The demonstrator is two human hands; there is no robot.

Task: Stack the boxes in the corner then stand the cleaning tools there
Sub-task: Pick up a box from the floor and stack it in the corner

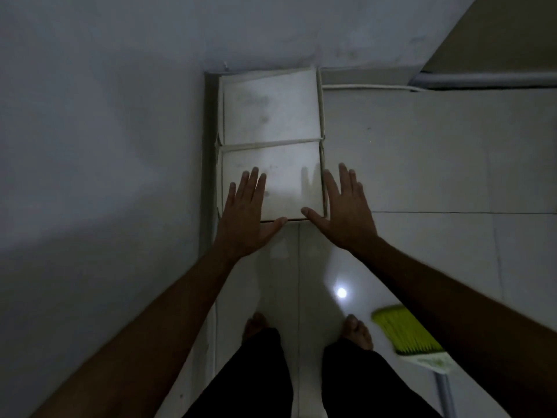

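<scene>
A white box (pixel 271 146) tied with pale strapping sits in the corner against the left wall, seen from above; whether other boxes lie under it is hidden. My left hand (pixel 245 218) hovers flat over its near left corner, fingers straight and spread. My right hand (pixel 343 212) is spread flat at its near right corner and edge. Neither hand holds anything; whether they touch the box I cannot tell. A broom with green bristles (pixel 404 333) lies on the floor at the lower right, its grey handle (pixel 446 396) running off the bottom edge.
The left wall (pixel 90 146) and back wall (pixel 271 31) meet behind the box. A white cable (pixel 367 86) and a grey pipe (pixel 482 79) run along the back wall's base. My bare feet (pixel 256 324) stand on glossy white floor tiles (pixel 422 161).
</scene>
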